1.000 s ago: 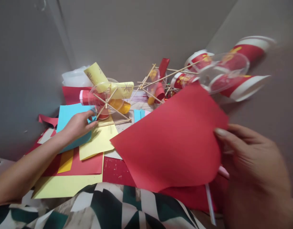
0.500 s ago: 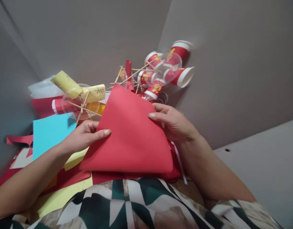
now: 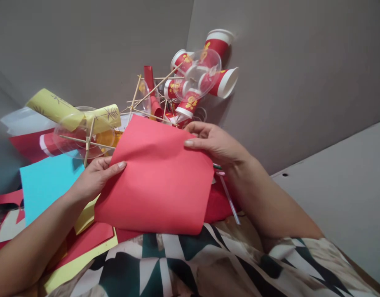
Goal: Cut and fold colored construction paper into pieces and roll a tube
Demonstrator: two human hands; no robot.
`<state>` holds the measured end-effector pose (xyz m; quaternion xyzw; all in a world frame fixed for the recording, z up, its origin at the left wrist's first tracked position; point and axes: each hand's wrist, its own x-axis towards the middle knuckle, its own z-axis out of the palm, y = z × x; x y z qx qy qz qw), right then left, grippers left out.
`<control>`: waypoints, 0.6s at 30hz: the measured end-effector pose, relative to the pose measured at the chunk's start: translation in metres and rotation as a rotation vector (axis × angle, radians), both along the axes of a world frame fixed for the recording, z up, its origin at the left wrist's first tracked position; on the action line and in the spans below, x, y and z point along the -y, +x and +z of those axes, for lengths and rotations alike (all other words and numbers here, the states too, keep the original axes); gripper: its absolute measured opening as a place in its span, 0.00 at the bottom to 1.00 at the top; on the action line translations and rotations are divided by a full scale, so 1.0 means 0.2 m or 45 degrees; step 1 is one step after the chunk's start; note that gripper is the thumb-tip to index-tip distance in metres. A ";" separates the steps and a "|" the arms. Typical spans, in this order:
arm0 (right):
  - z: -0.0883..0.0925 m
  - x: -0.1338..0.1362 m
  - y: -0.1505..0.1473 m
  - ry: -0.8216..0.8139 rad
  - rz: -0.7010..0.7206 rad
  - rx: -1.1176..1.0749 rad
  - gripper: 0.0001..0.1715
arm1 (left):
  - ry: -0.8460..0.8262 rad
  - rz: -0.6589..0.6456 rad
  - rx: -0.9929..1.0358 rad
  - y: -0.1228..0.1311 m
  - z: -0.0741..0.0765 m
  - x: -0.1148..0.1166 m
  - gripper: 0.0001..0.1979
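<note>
Though partly hidden, left hand (image 3: 92, 179) on paper (image 3: 159, 181).

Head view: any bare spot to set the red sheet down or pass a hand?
Bare: the pale grey panel right of the right hand, bordered by the darker wall. Crowded: cyan sheet and stacked papers by the left hand; skewer wheel and paper cups fill the corner behind the red sheet.

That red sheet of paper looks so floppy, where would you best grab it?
By its two side edges, coming in from the left and the right. The red sheet is thin and curls along its lower edge, so a pinch at one corner would probably let it droop. The left hand and right hand pinch it this way now, thumbs on top, at opposite edges.
</note>
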<state>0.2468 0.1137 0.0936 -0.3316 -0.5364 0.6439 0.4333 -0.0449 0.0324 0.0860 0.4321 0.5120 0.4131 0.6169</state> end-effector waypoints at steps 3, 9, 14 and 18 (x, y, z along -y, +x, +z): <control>0.02 -0.04 0.01 0.181 -0.163 0.183 0.17 | -0.007 0.046 0.012 -0.01 -0.01 -0.01 0.14; 0.01 -0.07 0.00 0.062 -0.085 -0.096 0.20 | 0.070 0.170 0.105 0.00 -0.08 -0.03 0.14; -0.11 -0.09 -0.03 0.030 -0.194 -0.136 0.17 | 0.138 0.231 0.136 0.03 -0.13 -0.03 0.16; -0.14 -0.09 -0.06 0.289 -0.471 -0.071 0.14 | 0.099 0.152 0.144 0.04 -0.16 -0.03 0.16</control>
